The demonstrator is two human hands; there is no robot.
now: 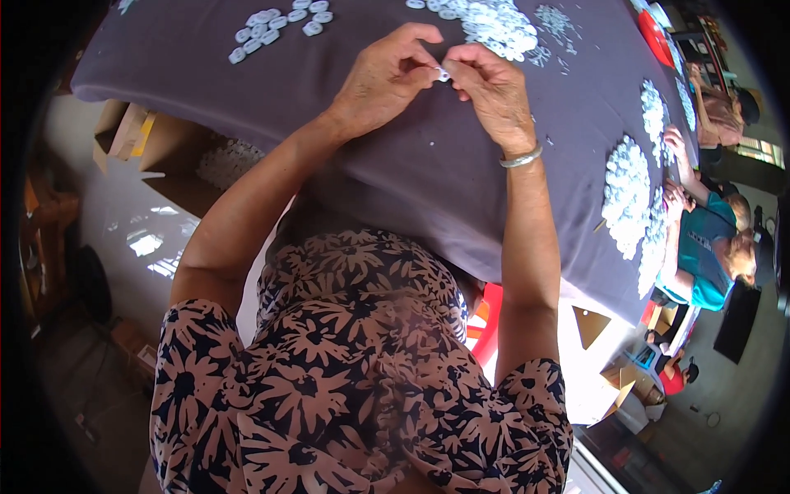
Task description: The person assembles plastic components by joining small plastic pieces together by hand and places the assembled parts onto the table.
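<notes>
Over the dark grey tablecloth (pixel 395 156), my left hand (pixel 383 78) and my right hand (pixel 494 89) meet fingertip to fingertip. Pinched between them is a small white plastic piece (pixel 443 74), mostly covered by my fingers. Just beyond my right hand lies a big pile of white plastic pieces (pixel 498 29). To its right are scattered tiny pale slender parts (pixel 555 29). A loose group of white oval pieces with holes (pixel 263 33) rests farther left, away from my left hand. A bracelet circles my right wrist.
An open cardboard box (pixel 177 165) holding white pieces stands below the table's left edge. More white piles (pixel 627 193) lie at the table's right side, where a person in a teal shirt (pixel 704 239) works. A red container (pixel 654 37) sits at the far right. Another cardboard box (pixel 613 391) is low right.
</notes>
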